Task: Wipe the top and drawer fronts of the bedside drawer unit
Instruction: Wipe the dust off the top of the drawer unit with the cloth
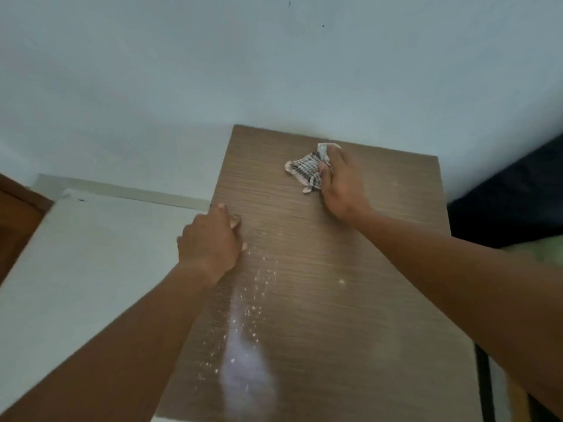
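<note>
The drawer fronts of the bedside drawer unit [320,254] are out of sight below its top, whose near edge runs off the bottom of the picture. The right hand [341,184] covers part of the checked cloth [306,172]; its fingers [323,166] are buried in the folds. The left hand [210,239] is blurred, its fingertips curling over the top's left edge. The dark shape at far right is too dim to identify.

The drawer unit [320,269] stands against the wall [274,71]. On its top, the cloth [304,172] lies near the back under the right hand [341,187]; the left hand [210,242] rests on the left edge.
</note>
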`<state>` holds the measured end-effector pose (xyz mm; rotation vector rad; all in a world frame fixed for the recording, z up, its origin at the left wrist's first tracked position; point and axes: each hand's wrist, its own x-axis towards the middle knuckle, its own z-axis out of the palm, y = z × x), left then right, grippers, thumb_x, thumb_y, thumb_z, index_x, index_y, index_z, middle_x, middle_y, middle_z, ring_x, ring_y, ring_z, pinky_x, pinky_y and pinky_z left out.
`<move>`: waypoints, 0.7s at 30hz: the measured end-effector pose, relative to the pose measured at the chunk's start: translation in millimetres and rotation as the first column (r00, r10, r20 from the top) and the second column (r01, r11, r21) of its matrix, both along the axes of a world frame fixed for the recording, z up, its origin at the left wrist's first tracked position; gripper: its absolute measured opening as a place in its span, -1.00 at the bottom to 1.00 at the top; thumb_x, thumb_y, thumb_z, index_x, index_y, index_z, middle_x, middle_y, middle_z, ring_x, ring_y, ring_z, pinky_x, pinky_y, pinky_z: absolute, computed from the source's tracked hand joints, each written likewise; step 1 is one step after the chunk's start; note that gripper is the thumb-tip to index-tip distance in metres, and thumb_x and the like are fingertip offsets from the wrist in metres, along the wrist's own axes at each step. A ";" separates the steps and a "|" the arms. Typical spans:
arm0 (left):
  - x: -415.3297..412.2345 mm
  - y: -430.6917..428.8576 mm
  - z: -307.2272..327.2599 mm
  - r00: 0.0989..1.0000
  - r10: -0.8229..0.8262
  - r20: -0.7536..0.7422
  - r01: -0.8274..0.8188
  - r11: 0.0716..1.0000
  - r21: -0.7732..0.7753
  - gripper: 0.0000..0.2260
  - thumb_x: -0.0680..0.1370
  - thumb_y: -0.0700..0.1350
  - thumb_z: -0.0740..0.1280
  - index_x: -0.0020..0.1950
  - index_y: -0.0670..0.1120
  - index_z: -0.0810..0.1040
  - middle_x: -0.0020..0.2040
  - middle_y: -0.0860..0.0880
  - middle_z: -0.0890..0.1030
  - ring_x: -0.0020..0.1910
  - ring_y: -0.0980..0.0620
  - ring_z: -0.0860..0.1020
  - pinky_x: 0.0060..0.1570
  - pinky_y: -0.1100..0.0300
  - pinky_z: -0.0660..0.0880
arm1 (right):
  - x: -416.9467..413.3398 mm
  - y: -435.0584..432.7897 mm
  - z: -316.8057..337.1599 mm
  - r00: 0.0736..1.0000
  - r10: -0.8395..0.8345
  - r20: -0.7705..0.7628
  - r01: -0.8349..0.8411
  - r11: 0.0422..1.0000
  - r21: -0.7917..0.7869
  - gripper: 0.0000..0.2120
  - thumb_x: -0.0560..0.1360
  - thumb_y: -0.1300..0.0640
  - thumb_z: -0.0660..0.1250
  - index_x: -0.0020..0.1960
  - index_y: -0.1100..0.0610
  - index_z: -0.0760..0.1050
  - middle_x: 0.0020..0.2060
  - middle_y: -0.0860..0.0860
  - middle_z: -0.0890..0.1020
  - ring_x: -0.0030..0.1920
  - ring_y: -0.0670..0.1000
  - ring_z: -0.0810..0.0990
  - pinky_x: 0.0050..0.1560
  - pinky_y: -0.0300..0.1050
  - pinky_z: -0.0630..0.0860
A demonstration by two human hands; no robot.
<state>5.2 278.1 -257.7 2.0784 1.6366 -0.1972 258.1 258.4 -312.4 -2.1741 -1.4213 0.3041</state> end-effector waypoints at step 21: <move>-5.5 10.7 -14.1 0.998 0.000 0.064 0.000 1.000 0.008 -0.38 0.42 0.09 0.51 0.46 0.07 0.44 0.49 -0.01 0.40 0.39 -0.11 0.43 0.33 0.05 0.33 | -27.7 21.7 -2.2 0.713 0.673 0.198 -0.590 0.728 -0.349 -0.43 0.68 -0.18 -0.09 0.64 -0.03 0.01 0.63 0.01 0.04 0.63 0.05 -0.03 0.59 0.18 -0.10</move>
